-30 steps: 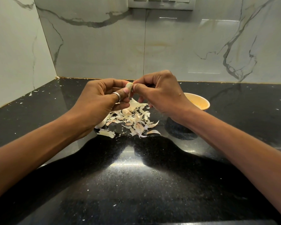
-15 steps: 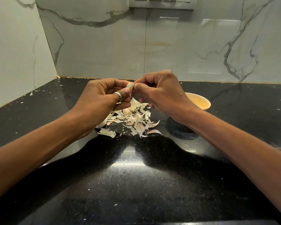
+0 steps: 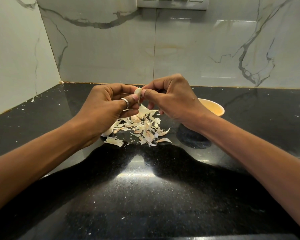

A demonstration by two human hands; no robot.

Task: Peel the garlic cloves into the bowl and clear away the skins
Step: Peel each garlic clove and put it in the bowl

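While the left hand (image 3: 107,108), wearing one ring (image 3: 125,101), pinches a single garlic clove (image 3: 137,92), the right hand (image 3: 171,101) pinches the same clove at its top, above the black desk (image 3: 145,196). One loose pile of skins (image 3: 142,127), too many to count, lies under both hands. One orange bowl (image 3: 213,108) stands to its right, partly behind the right wrist.

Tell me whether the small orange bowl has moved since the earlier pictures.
No. The small orange bowl sits where it was, equally near the back edge of the black stone countertop and the pile of garlic skins.
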